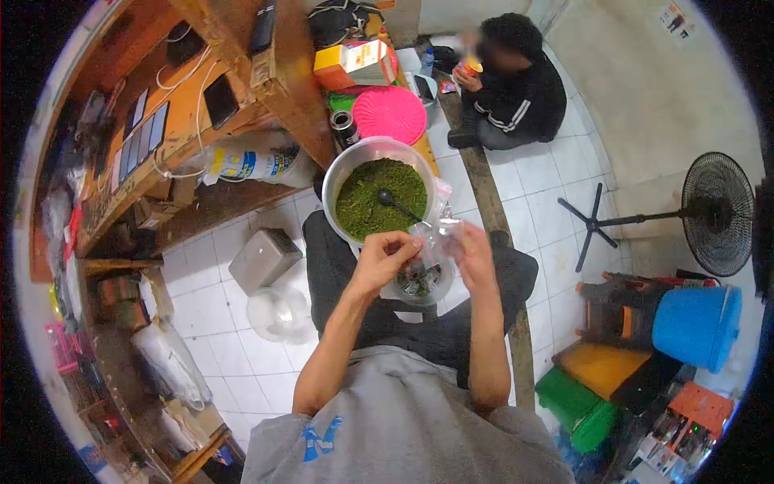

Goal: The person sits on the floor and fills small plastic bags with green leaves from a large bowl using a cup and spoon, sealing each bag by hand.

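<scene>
A small clear plastic bag (425, 239) is between my hands, above my lap. My left hand (385, 260) pinches its left side with thumb and fingertips. My right hand (472, 252), slightly blurred, closes on clear plastic at the right; whether this is the same bag or another I cannot tell. Just beyond them stands a large white tub (331, 194) of chopped green leaf material (379, 177). A black spoon (385, 196) rests in it, handle towards my hands. Below my hands sits a smaller clear tub (445, 289) holding several small filled packets (415, 282).
Behind the large tub are a pink lid (390, 115), a dark can (344, 127) and a box (355, 64). Another person (516, 89) sits on the floor at upper right. A fan (716, 214) and blue bin (697, 323) stand right; wooden shelving (193, 121) is left.
</scene>
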Available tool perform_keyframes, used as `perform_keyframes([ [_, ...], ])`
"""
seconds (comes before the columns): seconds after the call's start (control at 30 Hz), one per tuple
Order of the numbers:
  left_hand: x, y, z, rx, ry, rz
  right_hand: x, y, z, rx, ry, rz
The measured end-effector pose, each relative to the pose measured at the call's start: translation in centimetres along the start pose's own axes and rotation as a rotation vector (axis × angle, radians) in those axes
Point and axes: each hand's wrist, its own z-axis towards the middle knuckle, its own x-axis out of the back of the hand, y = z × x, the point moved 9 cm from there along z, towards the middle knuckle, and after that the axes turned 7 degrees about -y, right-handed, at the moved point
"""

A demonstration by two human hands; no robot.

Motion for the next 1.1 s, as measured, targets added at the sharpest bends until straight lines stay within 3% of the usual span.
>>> perform_keyframes([
  [0.03,0.7,0.2,-0.4,-0.025,0.073,-0.012,-0.8,-0.5,-0.2,-0.008,-0.013,-0.005],
  [0.1,1.8,0.3,-0.8,-0.055,0.162,-0.027,0.2,-6.0,-2.7,0.398,0.369,-0.545],
  [0.17,2.5,0.1,-1.2,-0.109,0.218,-0.041,-2.7,-6.3,-3.4,0.392,0.298,-0.551],
  [0.23,2.0,0.4,-1.4,-0.136,0.232,-0.027,-9.8,-6.5,-3.8,0.388,-0.09,-0.857],
  [0.4,2.2,1.3,-2.3,-0.098,0.249,0.039,-9.7,-4.0,-2.7,0.326,-0.123,-0.815],
  [0.47,2.8,2.4,-2.6,-0.19,0.322,0.287,-9.5,-3.4,-2.5,0.32,-0.133,-0.791],
  [0.63,2.2,3.9,-3.0,-0.302,0.328,0.413,-10.8,-4.5,-2.8,0.465,-0.052,-1.032],
  [0.67,2.2,4.1,-2.9,-0.333,0.307,0.456,-10.6,-4.0,-2.6,0.462,-0.055,-1.034],
  [0.73,2.4,3.6,-2.6,-0.32,0.24,0.366,-8.0,-1.7,-1.5,0.276,0.007,-0.555],
  [0.87,2.6,2.1,-2.2,-0.224,0.205,0.28,-8.1,-1.5,-1.1,0.164,-0.028,-0.331],
  [0.9,2.8,2.2,-2.2,-0.225,0.207,0.281,-8.9,-2.5,-1.6,0.18,-0.043,-0.587],
  [0.93,2.9,3.9,-2.9,-0.185,0.306,0.558,-9.7,-3.1,-2.1,0.191,-0.052,-0.843],
  [0.97,2.9,5.1,-3.6,-0.142,0.398,0.835,-9.3,-2.7,-2.1,0.186,-0.045,-0.843],
  [1.03,2.5,5.7,-3.9,-0.159,0.396,0.968,-10.5,-4.3,-2.4,0.54,0.024,-1.334],
  [1.1,2.0,6.4,-4.1,-0.184,0.401,1.101,-9.9,-4.9,-2.2,0.55,0.071,-1.319],
])
